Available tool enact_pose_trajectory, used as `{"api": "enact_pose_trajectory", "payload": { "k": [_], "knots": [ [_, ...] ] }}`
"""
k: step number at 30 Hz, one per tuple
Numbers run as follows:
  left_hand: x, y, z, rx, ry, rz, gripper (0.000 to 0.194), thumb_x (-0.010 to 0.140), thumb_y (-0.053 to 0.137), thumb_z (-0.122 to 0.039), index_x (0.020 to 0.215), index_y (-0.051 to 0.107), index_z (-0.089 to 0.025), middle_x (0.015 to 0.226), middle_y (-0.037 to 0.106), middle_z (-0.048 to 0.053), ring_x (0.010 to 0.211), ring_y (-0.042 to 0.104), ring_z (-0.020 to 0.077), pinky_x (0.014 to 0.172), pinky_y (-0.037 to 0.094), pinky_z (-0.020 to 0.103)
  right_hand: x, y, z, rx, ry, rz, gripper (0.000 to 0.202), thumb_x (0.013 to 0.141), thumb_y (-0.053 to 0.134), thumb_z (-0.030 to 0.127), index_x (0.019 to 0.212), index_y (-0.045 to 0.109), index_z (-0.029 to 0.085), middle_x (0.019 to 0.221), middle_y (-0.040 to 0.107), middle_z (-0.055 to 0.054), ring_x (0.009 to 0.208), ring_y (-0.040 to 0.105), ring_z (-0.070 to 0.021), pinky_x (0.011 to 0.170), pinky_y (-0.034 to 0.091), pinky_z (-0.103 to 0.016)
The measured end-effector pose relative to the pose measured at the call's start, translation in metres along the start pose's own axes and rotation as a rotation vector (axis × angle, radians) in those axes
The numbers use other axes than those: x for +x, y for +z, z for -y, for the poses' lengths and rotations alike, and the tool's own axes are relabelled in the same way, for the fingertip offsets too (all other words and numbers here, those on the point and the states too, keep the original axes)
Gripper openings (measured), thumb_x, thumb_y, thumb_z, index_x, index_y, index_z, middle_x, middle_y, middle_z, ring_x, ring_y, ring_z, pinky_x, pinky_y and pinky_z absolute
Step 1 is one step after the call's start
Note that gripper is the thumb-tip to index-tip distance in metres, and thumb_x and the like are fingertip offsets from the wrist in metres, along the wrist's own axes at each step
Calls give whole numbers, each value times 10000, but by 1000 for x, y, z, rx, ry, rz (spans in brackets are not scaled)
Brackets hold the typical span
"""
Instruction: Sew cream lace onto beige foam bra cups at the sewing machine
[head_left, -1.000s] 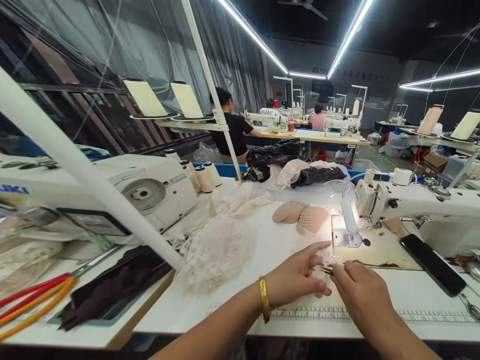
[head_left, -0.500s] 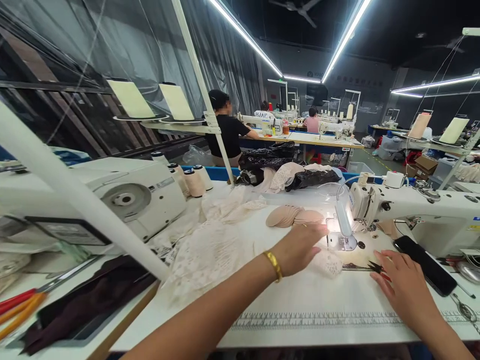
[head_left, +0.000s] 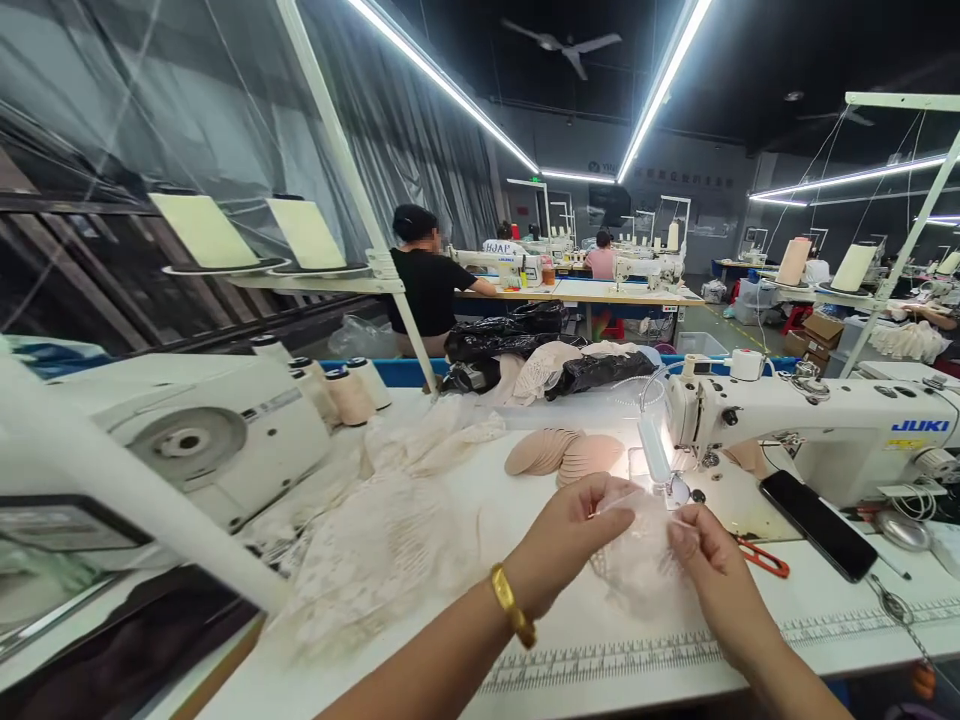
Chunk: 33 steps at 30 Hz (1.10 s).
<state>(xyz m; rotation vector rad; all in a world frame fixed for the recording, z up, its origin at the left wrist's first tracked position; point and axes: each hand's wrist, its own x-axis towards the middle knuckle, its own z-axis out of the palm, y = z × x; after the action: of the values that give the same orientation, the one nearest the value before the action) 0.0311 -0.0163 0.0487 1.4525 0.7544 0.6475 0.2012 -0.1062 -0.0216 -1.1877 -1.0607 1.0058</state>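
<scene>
A sheer, pale lace piece [head_left: 637, 560] hangs between my two hands, in front of the sewing machine's lit needle area. My left hand [head_left: 574, 535], with a gold bracelet at the wrist, pinches its upper left edge. On the other side, the fingers of my right hand [head_left: 709, 560] are closed on the right edge. Orange-handled thread snips [head_left: 765, 558] lie on the table just right of my right hand. Behind my left hand are two fanned stacks of beige pads [head_left: 544, 452]. The white sewing machine [head_left: 810, 415] stands at the right.
Crumpled white lace fabric [head_left: 390, 530] covers the left of the table. A black phone [head_left: 817, 525] lies below the machine arm. A ruler strip [head_left: 600, 660] runs along the front edge. Thread cones [head_left: 349, 395] and a thread stand pole [head_left: 360, 190] are at left. A co-worker [head_left: 420, 280] sits ahead.
My right hand has let go of the snips, which now lie on the table. Both hands have come together and lifted the lace piece. The view has shifted right.
</scene>
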Motion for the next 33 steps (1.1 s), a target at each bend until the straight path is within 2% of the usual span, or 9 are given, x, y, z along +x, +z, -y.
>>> {"api": "enact_pose_trajectory", "payload": {
  "k": [3,6,9,11,14,18,23,29,33],
  "knots": [
    [-15,3,22,-284,-43,-66,520,623,867,-524,718,467,-206,730,582,-16,663,542,142,648,449,269,-1,5,-1,-15,20,31,479,934,570,674,803,585,214,728,524,25,700,479,-157,652,409,-257],
    [-19,-2,41,-239,-9,-106,586,683,832,-576,699,370,-215,632,456,-64,585,457,103,577,383,224,3,2,-7,-62,5,15,510,903,593,696,771,626,204,753,600,-8,733,533,-182,687,430,-285],
    [-6,-27,44,227,61,-100,384,825,729,-519,846,502,-210,730,556,-34,664,551,132,599,440,227,14,-1,-16,-75,42,-3,525,889,584,712,756,628,206,697,622,-15,676,546,-185,651,423,-298],
    [12,-55,37,681,102,-209,274,902,659,-397,1083,587,-204,1002,682,39,906,656,190,773,531,271,23,-2,-25,-103,62,8,515,871,596,711,736,598,215,646,611,2,624,525,-176,621,403,-295],
    [43,-97,26,957,87,-382,266,949,605,-246,1211,628,-213,1369,615,95,1331,516,289,1102,429,379,32,-2,-37,-148,58,26,484,865,602,696,739,564,230,623,603,26,579,501,-165,593,376,-290],
    [72,-127,26,1137,-42,-408,258,1004,616,-287,1231,643,-169,1316,633,113,1201,611,269,1041,501,496,35,-3,-46,-196,34,52,459,908,566,665,762,581,230,631,608,32,572,489,-159,593,356,-287],
    [84,-129,32,1243,-103,-409,270,1004,634,-341,1210,649,-167,1241,655,97,1062,661,227,925,575,437,35,-3,-44,-222,36,22,476,927,524,669,779,612,224,670,618,20,588,479,-162,595,343,-288],
    [63,-117,13,1085,38,-497,233,995,483,-279,938,677,-164,911,722,76,855,670,218,723,537,328,34,-5,-29,-105,93,5,424,881,617,636,906,635,213,705,690,3,592,523,-166,615,384,-290],
    [36,-84,5,742,167,-307,262,913,509,-405,962,671,-204,845,744,15,738,688,185,595,509,254,35,-6,-26,33,145,6,521,872,612,707,946,653,192,793,726,-30,605,552,-159,644,416,-299]
  ]
}}
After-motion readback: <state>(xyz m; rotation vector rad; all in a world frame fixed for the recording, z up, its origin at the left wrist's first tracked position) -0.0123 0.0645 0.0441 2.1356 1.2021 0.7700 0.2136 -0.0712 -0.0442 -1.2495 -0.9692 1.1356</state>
